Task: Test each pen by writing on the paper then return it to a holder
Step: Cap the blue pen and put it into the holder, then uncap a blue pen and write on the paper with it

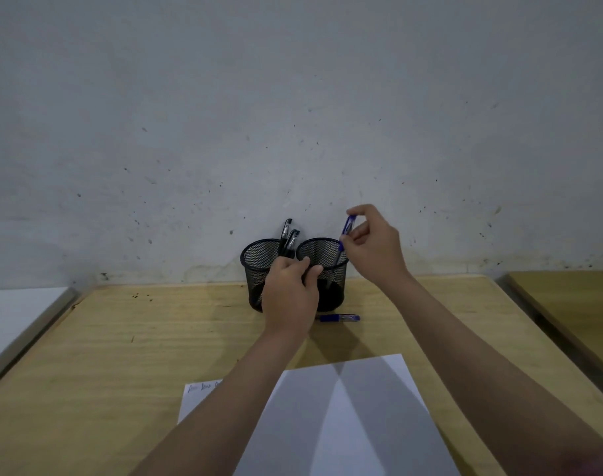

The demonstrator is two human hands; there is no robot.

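Two black mesh holders stand side by side against the wall. The left holder [255,259] has two black pens [287,238] leaning in it. My left hand [289,297] grips the front rim of the right holder [331,255]. My right hand [372,242] pinches the top of a blue pen [345,235] whose lower end is inside the right holder. Another blue pen [339,318] lies flat on the table just in front of the right holder. A white paper [344,417] with a few blue scribbles near its top left corner lies close to me, partly hidden by my forearms.
The wooden table [138,355] meets a grey speckled wall behind the holders. A white surface [14,317] adjoins on the left and another wooden table [575,297] on the right, beyond a gap.
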